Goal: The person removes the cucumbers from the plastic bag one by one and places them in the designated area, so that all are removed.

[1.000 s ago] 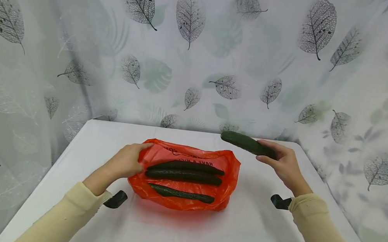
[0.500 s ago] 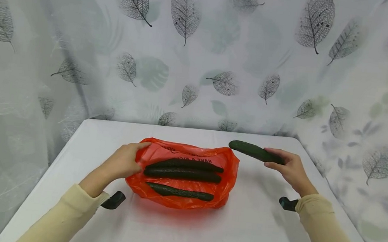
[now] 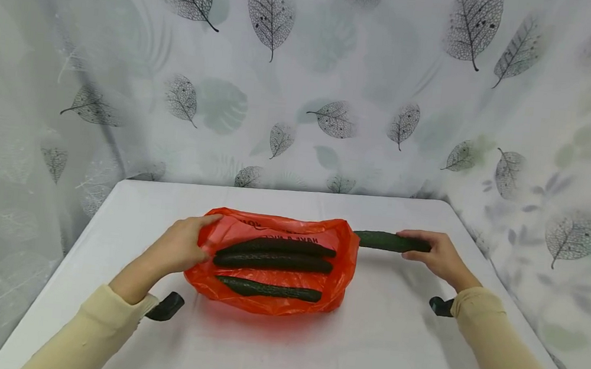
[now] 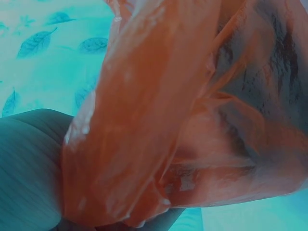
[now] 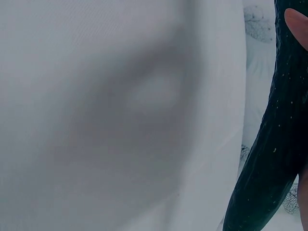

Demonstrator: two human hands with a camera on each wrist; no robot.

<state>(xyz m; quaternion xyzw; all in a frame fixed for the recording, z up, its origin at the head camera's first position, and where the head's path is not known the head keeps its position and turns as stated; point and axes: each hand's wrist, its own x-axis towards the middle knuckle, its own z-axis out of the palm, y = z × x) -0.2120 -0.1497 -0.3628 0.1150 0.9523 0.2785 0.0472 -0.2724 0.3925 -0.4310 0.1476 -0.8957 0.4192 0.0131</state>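
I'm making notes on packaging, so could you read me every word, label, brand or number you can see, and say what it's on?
"HAVE A NIC": mirrored, inside the red bag, on its far wall; the line's end is unclear.
"YOU", probably: mirrored, above that; the rest of its line is lost in folds.
I can make out no brand or number, and no label on the cucumbers.

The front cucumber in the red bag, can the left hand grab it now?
Probably not yet: the left hand holds the edge of the red bag, so it would likely have to let go first. The bag is open, though, and nothing seems to lie over the front cucumber.
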